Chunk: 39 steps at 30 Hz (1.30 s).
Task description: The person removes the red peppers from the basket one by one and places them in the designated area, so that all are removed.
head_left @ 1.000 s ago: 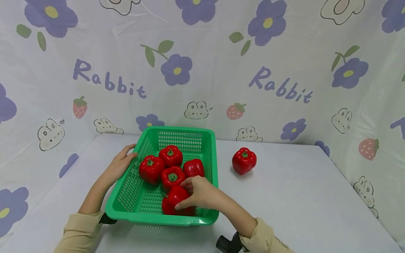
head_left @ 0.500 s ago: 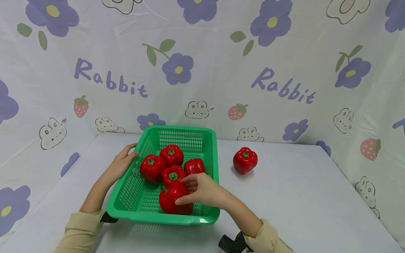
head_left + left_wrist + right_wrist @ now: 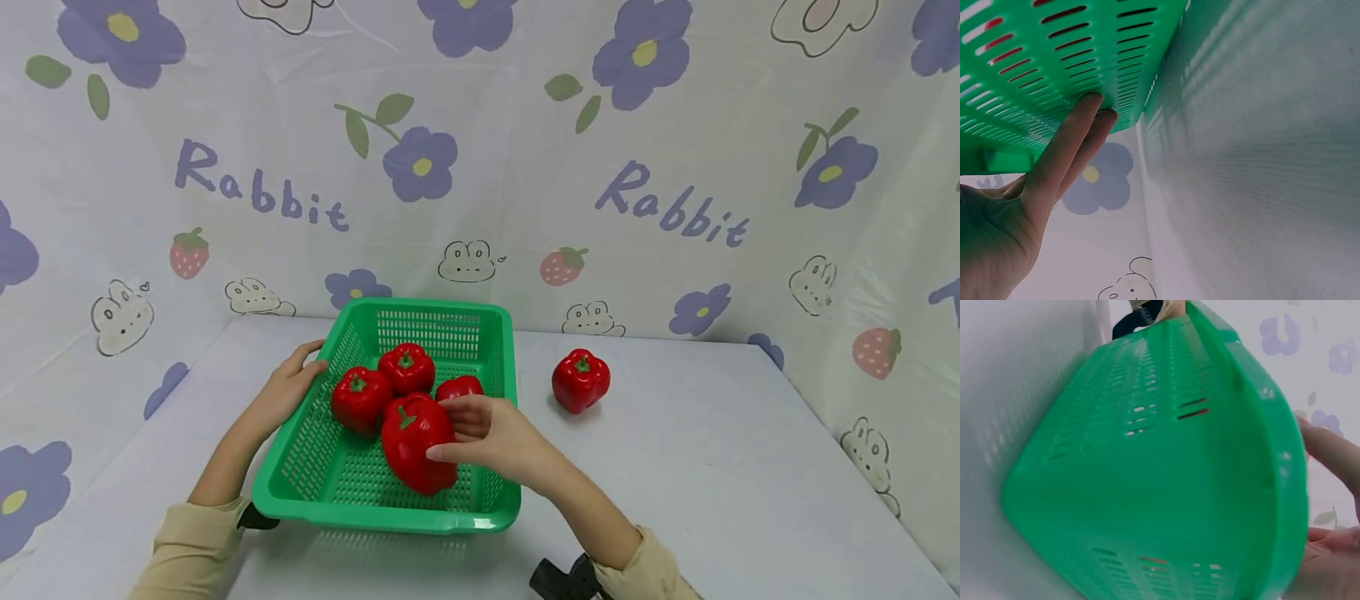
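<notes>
A green plastic basket point(image 3: 390, 520) with slotted walls stands on the table, red bell peppers inside it. My left hand point(image 3: 285, 392) holds its left rim; in the left wrist view, two straight fingers point(image 3: 1063, 147) lie against the outer wall. Over the front part of the basket, my right hand point(image 3: 498, 437) grips a red bell pepper point(image 3: 416, 450) between thumb and fingers, its green stem tilted up and left. Behind it lie other bell peppers point(image 3: 362, 400), one partly covered by the held pepper. In the right wrist view, the basket wall point(image 3: 1166, 462) hides the held pepper.
One more red bell pepper point(image 3: 581, 382) sits on the white table point(image 3: 675, 467), to the right of the basket. A patterned curtain point(image 3: 510, 167) hangs behind the table's back edge.
My right hand has lifted the held bell pepper from the front of the basket, up and away from the front rim. It now covers a pepper visible before. My left hand stays on the rim.
</notes>
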Available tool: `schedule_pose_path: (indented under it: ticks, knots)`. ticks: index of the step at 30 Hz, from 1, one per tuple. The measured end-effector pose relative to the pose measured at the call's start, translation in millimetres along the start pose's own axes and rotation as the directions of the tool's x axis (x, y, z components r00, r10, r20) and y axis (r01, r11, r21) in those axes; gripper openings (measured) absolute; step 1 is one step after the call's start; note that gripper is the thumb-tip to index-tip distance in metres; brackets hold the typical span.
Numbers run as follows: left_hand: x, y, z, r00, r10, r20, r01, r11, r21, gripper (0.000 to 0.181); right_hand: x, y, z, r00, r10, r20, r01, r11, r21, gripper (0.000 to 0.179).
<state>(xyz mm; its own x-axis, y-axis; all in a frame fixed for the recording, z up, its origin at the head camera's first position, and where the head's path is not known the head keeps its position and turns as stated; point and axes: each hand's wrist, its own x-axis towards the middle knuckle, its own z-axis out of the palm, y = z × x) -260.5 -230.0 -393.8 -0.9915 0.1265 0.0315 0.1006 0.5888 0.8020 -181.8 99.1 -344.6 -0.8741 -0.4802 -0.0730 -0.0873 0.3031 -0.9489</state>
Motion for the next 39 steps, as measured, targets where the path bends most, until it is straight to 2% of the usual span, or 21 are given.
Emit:
schedule_pose_path:
  ticks: [10,18,29,39]
  knots:
    - [-0.8,0.6,0.6,1.0,0.002,-0.004,-0.002,1.0,-0.007,0.059,-5.5,4.0,-18.5,0.995,-0.057,-0.087,0.065,0.994,0.093,0.059]
    - [-4.3,2.5,2.5,1.0,0.008,-0.018,-0.008,1.0,0.005,0.057,-15.4,9.3,-38.3,0.978,-0.068,-0.197,0.1,0.983,0.156,0.062]
    - [-7.3,2.7,4.7,0.999,-0.001,-0.032,0.002,1.0,0.023,0.057,-25.6,29.3,-73.6,0.927,-0.062,-0.37,0.114,0.986,0.119,0.066]
    - [-7.7,1.9,4.8,1.0,0.009,-0.03,-0.009,1.0,0.015,0.058,-36.7,42.8,-103.4,0.862,-0.004,-0.508,0.09,0.985,0.146,0.073]
